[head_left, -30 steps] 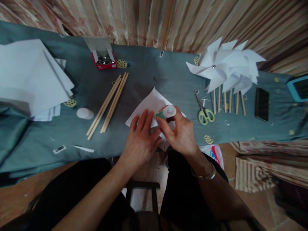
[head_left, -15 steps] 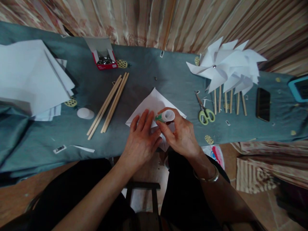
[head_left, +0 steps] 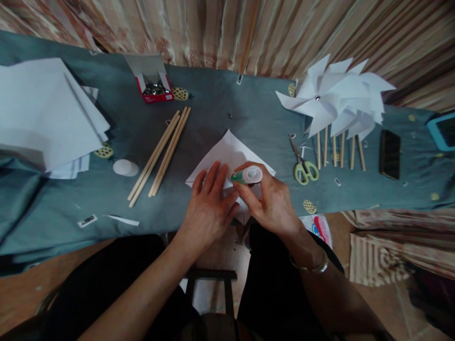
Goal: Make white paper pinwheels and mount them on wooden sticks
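Paper (head_left: 229,148) is being steadied by the open left hand (head_left: 208,206), a glue stick (head_left: 248,174) gripped by the right hand (head_left: 275,200), pinwheels (head_left: 329,92) assembled, dowels (head_left: 171,151) bare.

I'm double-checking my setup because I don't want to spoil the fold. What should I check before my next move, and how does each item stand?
1. Paper steadied: ok; the left hand rests on it, fingers spread.
2. Glue stick gripped: ok; the right hand holds it over the paper.
3. Glue touching the paper: cannot tell; any contact is hidden.
4. Scissors apart from the paper: ok; they lie to its right.
5. Loose sticks apart from the paper: ok; they lie to its left.
6. Red box closed: not ok; it stands open.
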Demonstrator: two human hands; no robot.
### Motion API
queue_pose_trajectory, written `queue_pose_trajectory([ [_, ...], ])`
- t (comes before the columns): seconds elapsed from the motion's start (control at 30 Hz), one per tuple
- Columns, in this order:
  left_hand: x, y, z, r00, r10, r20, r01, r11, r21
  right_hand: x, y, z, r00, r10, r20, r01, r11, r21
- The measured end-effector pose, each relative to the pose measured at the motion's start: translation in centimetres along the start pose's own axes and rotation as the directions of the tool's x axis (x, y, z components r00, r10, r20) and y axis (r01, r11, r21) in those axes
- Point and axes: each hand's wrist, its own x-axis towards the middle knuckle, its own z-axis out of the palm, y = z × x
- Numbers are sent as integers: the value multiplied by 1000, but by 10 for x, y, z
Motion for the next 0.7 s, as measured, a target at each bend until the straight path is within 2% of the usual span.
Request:
queue_pose_trajectory([
  [0.7,-1,-1,1,1000,20,-22,-20,1000,-12,-5,4,-5,1000,-23,-4,23,999,-40],
])
